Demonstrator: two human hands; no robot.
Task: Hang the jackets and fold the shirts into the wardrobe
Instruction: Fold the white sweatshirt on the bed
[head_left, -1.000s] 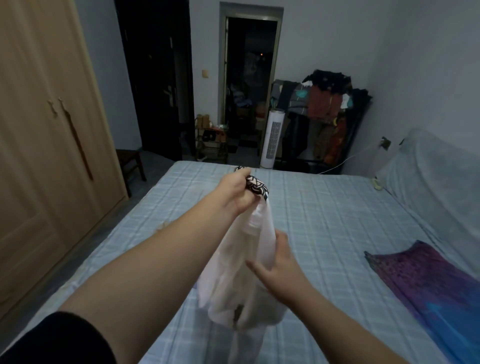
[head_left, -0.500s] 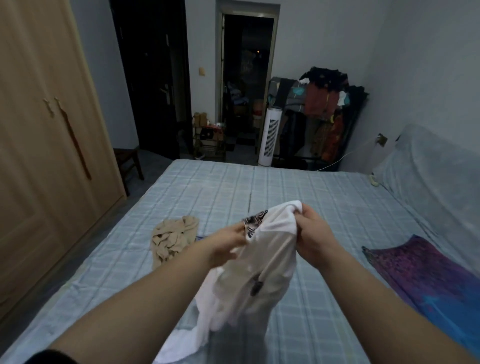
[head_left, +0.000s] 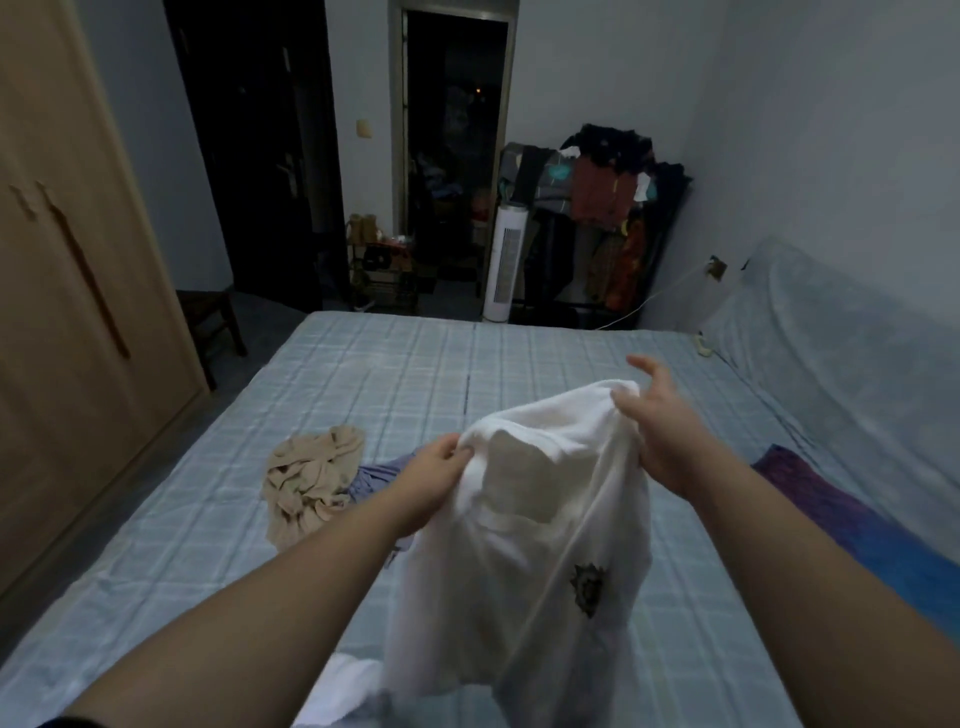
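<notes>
None of the clothing appears folded or stored: a white shirt (head_left: 530, 519) is pinched by the left hand (head_left: 436, 483) and gripped by the right hand (head_left: 660, 431), a beige garment (head_left: 311, 478) lies crumpled left of them, and the wardrobe (head_left: 78, 291) further left stays closed.

Since half a second ago the left hand (head_left: 434, 475) and the right hand (head_left: 657, 423) have moved apart, spreading open the white shirt (head_left: 524, 561), whose patterned collar is now hidden.

Dim room; checked bed (head_left: 395, 374), pale walls (head_left: 831, 130), dark doorway (head_left: 457, 156).
</notes>
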